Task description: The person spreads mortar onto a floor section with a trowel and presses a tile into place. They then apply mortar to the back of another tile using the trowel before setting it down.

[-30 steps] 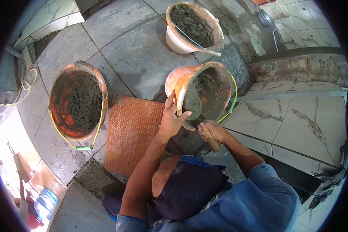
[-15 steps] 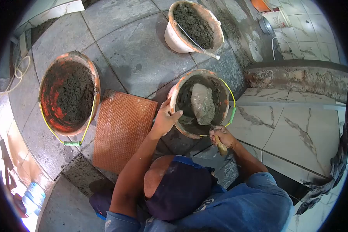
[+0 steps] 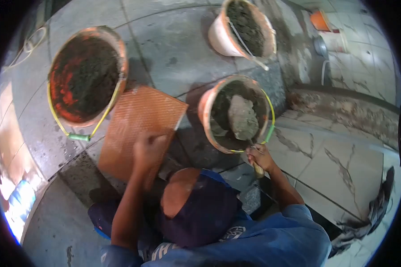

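Observation:
My right hand point(image 3: 260, 156) is closed around the wooden handle of a trowel point(image 3: 258, 171). The trowel's blade, covered with wet grey mortar point(image 3: 243, 118), is over the inside of a bucket with a yellow wire handle point(image 3: 213, 140). Blurred by motion, my left hand point(image 3: 149, 150) overlaps an orange-brown tile point(image 3: 131, 113), its patterned back facing up. That tile lies on the floor, left of the mortar bucket.
At the left stands an orange bucket point(image 3: 124, 66) holding dark mortar mix. A white bucket point(image 3: 218, 38) with more mix is at the top. Marble-patterned tiles point(image 3: 338, 164) form a raised surface at right, near a crumpled dark plastic sheet point(image 3: 378, 204).
My left hand has let go of the bucket rim and moved left, over the tile. My right hand still holds the trowel at the bucket. The whole view has shifted and tilted.

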A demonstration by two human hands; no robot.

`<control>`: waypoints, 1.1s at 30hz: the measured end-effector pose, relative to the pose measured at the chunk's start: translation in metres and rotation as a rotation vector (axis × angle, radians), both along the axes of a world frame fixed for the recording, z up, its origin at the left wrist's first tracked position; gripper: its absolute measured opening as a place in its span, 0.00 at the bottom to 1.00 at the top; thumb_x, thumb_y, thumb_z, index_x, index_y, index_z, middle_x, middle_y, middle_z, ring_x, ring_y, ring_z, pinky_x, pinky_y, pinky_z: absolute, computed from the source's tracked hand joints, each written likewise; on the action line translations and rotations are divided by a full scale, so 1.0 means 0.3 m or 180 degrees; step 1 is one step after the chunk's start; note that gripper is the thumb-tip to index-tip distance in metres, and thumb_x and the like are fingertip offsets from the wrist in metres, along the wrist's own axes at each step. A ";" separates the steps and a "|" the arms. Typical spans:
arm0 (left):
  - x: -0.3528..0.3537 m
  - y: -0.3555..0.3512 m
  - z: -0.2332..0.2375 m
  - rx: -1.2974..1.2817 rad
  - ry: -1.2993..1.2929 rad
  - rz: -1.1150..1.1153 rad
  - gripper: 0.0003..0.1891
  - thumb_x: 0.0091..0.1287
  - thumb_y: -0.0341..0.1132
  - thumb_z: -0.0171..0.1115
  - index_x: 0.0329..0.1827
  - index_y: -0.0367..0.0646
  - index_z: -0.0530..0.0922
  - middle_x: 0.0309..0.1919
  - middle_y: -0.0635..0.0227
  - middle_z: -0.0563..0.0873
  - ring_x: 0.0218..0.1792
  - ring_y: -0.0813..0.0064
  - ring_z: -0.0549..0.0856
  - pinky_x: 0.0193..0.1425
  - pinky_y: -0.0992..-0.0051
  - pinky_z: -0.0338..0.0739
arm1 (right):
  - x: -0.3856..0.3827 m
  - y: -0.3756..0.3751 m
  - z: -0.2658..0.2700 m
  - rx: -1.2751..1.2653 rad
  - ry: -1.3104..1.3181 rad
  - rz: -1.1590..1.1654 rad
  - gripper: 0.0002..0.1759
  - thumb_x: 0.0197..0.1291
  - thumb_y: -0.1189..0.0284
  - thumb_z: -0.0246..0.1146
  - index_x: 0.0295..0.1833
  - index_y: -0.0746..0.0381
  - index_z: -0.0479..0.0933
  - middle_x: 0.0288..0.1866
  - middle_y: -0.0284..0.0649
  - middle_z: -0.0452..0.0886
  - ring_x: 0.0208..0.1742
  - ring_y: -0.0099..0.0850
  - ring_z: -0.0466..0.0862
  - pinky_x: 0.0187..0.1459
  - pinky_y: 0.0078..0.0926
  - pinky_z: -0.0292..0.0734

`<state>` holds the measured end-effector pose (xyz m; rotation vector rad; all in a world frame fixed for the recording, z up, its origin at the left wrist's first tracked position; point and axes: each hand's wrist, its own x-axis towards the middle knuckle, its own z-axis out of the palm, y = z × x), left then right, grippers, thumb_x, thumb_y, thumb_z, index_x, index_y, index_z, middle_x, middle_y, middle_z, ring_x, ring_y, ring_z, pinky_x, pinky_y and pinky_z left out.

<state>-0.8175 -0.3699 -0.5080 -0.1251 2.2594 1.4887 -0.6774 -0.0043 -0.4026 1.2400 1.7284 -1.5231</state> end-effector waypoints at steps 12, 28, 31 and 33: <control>0.311 -0.677 -0.195 -0.0988 -0.0490 0.2827 0.17 0.67 0.43 0.64 0.29 0.38 0.73 0.28 0.71 0.74 0.31 0.78 0.74 0.38 0.75 0.71 | 0.026 0.017 -0.027 -0.0331 0.0130 0.0181 0.10 0.63 0.69 0.57 0.34 0.66 0.73 0.22 0.37 0.74 0.19 0.26 0.74 0.22 0.23 0.72; 0.351 -0.601 -0.341 0.2538 -0.1790 0.3063 0.30 0.73 0.50 0.52 0.70 0.38 0.63 0.66 0.63 0.72 0.66 0.63 0.71 0.70 0.61 0.62 | 0.028 0.049 -0.089 -0.0623 0.0274 -0.0022 0.12 0.63 0.66 0.56 0.32 0.62 0.71 0.22 0.35 0.72 0.20 0.25 0.74 0.22 0.23 0.71; 0.385 -0.610 -0.353 0.2664 -0.1844 0.2835 0.35 0.71 0.52 0.54 0.73 0.38 0.58 0.70 0.59 0.65 0.70 0.58 0.64 0.72 0.56 0.59 | 0.037 0.039 -0.094 -0.0876 0.0260 -0.0225 0.11 0.63 0.66 0.56 0.32 0.61 0.71 0.22 0.34 0.71 0.20 0.25 0.74 0.22 0.23 0.71; 0.399 -0.610 -0.369 0.2842 -0.1812 0.2644 0.39 0.70 0.53 0.55 0.75 0.37 0.53 0.74 0.54 0.58 0.74 0.53 0.58 0.74 0.52 0.55 | 0.039 0.023 -0.081 -0.0908 0.0274 -0.0222 0.11 0.63 0.65 0.56 0.33 0.61 0.72 0.22 0.34 0.71 0.19 0.26 0.73 0.22 0.24 0.71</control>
